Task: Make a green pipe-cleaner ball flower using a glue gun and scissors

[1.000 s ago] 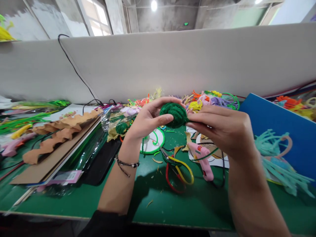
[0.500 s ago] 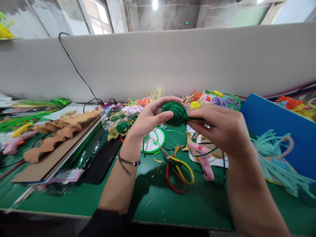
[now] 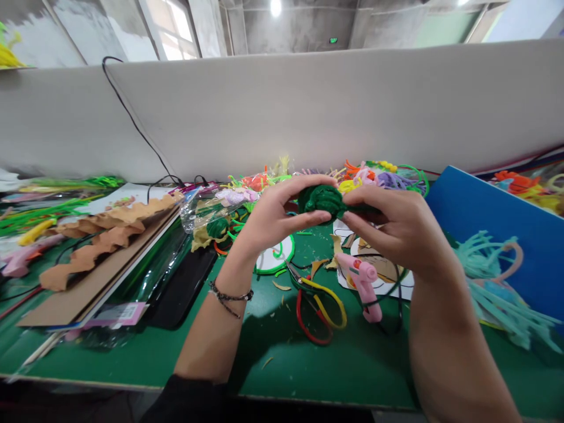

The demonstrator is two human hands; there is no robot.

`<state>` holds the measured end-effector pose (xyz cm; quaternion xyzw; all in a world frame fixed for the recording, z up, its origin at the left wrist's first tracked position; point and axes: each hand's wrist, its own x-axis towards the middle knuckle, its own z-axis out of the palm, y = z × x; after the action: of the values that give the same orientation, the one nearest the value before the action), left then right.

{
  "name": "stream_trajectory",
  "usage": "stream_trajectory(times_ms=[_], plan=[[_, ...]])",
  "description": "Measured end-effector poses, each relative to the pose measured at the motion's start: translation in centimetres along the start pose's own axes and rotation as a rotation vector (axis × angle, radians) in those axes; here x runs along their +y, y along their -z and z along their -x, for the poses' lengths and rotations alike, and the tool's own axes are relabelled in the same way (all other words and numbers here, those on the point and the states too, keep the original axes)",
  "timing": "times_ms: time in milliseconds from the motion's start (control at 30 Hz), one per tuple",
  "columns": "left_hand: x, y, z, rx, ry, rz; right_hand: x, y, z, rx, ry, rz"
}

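Observation:
A dark green coil of fuzzy pipe cleaner [image 3: 321, 200] is held up above the table, between both hands. My left hand [image 3: 277, 211] grips its left side, thumb in front and fingers over the top. With thumb and forefinger, my right hand [image 3: 392, 226] pinches the coil's right end, where a dark green strand runs back under the palm. Beneath the hands lie scissors [image 3: 324, 311] with red and yellow handles and a pink hot glue gun [image 3: 363, 285]. Partly behind my left wrist is a white disc [image 3: 271, 258] with a bright green rim and a green curl.
To the left lie a black phone-like slab [image 3: 187, 288], cardboard sheets [image 3: 66, 302] and a wavy brown paper strip [image 3: 94, 252]. A blue board [image 3: 493, 229] leans at right beside teal pipe cleaners [image 3: 506, 294]. Colourful bundles [image 3: 392, 179] line the grey partition [image 3: 282, 117].
The green coil has shifted slightly right and turned in my fingers. My left hand has followed it to the right, its thumb now lower along the coil's front.

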<state>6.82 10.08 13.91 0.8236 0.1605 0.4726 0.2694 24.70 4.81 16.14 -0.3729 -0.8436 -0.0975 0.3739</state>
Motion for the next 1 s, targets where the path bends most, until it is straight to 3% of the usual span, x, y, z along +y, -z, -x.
stream_trajectory(times_ms=[167,400,600,733,867,933,1000], plan=[[1.0,-0.2,-0.1,0.081,-0.208,-0.355,-0.1,0.3,-0.1,-0.057,-0.019,-0.038],[1.5,-0.6,0.1,0.134,-0.358,-0.491,0.0,-0.2,-0.2,0.031,-0.056,-0.164],[1.6,-1.7,0.1,0.145,-0.505,-0.579,1.2,-0.8,0.2,0.032,-0.215,-0.559],[1.0,-2.0,0.1,0.172,-0.522,-0.631,1.7,-1.3,0.1,0.044,-0.323,-0.799],[0.4,-1.9,-0.1,0.281,-0.449,-0.544,0.9,-1.5,-0.1,0.299,-0.296,-0.562],[0.3,-1.9,-0.2,0.317,-0.408,-0.504,0.5,-1.3,-0.1,0.415,-0.203,-0.337],[0.2,-2.0,-0.3,0.336,-0.378,-0.478,0.3,-1.1,0.0,0.445,-0.092,-0.136]])
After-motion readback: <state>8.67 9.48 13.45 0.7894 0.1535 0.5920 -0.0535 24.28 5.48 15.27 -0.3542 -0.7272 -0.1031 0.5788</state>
